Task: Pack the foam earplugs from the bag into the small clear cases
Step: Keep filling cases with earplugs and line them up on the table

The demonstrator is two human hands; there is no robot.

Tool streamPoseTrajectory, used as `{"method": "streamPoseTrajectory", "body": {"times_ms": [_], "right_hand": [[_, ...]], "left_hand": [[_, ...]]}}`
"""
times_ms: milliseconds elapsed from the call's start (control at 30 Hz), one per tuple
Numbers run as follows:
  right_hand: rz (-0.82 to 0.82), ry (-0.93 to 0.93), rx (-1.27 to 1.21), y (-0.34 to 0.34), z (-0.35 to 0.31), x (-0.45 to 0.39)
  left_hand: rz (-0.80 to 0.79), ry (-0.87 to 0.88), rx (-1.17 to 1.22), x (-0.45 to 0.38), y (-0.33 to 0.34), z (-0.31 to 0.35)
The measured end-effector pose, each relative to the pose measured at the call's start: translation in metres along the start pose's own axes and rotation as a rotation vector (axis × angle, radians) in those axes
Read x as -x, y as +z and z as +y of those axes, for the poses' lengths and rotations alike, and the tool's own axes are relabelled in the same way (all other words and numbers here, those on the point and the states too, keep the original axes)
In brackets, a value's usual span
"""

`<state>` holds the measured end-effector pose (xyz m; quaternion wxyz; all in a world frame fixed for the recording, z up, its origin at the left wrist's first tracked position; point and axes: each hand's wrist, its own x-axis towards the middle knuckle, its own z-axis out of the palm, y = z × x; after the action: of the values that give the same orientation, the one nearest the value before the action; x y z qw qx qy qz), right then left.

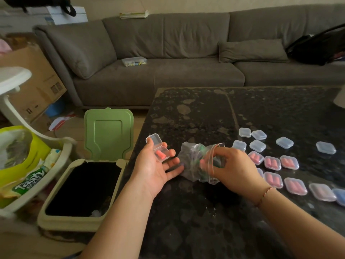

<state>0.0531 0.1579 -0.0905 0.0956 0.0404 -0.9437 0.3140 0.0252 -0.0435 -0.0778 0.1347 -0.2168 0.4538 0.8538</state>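
My left hand [155, 170] lies palm up at the table's left edge. An open clear case [158, 147] rests on its fingers with a pink earplug [161, 153] inside. A clear zip bag of coloured earplugs [196, 161] lies on the dark table between my hands. The fingers of my right hand [234, 170] reach into the bag's red-striped mouth, and what they hold is hidden. Several shut cases with pink earplugs [272, 163] lie to the right. Several shut cases without pink earplugs [257, 145] lie beyond them.
The dark stone table [205, 113] has a bare far half. A green-lidded bin [84, 187] stands open on the floor by its left edge. A white cart with snack bags [24, 174] is further left. A grey sofa [168, 58] runs along the back.
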Motion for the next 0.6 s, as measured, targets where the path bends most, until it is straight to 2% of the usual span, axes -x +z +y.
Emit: {"method": "streamPoseTrajectory", "body": {"times_ms": [200,367,500,600], "right_hand": [[0.077,0.001,-0.051,-0.028,0.008,0.013],[0.199,-0.059,-0.302,-0.053,0.003,0.023],[0.206,-0.138,-0.522,-0.052,-0.013,0.028],[0.195,-0.239,-0.481,-0.048,-0.025,0.034]], "left_hand": [[-0.078,0.087,0.057,-0.001,0.000,0.005],[-0.304,0.091,0.229,0.014,0.006,-0.004],[-0.416,0.020,0.164,0.028,0.019,-0.026],[-0.474,0.011,0.055,0.030,0.022,-0.036]]}}
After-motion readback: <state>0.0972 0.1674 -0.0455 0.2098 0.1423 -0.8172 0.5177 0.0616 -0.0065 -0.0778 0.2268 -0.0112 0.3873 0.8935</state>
